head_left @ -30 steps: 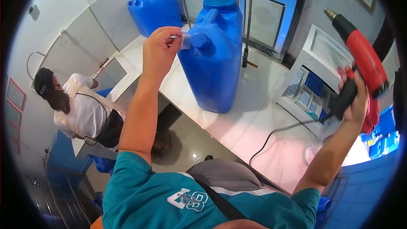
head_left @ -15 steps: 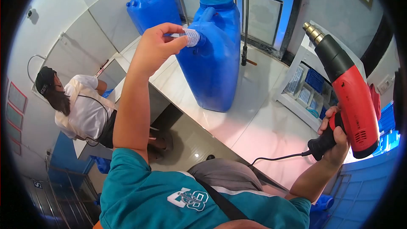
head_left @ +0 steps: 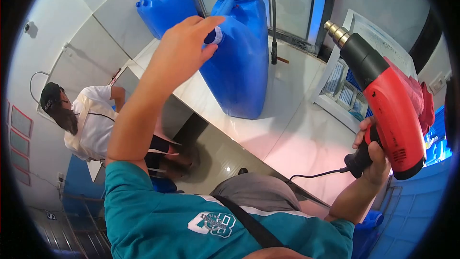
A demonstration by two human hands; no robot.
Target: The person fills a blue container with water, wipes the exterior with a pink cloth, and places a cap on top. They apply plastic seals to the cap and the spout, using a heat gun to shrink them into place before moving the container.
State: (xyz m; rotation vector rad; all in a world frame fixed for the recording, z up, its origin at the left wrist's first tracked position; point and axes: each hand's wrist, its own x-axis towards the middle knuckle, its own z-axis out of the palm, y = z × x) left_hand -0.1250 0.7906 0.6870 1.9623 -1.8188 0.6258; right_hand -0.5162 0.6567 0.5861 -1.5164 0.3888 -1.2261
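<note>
A tall blue plastic jerrycan [head_left: 239, 62] stands on the white counter [head_left: 287, 134]. The left hand [head_left: 184, 48] presses a clear shrink sleeve [head_left: 217, 36] onto its spout, fingers closed on it. The right hand [head_left: 373, 156] grips a red heat gun [head_left: 388, 100], apparently not yet applied.

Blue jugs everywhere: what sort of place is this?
Probably a water-refilling shop: big blue containers stand on a white tiled counter, and the right hand holds a red heat gun.
</note>
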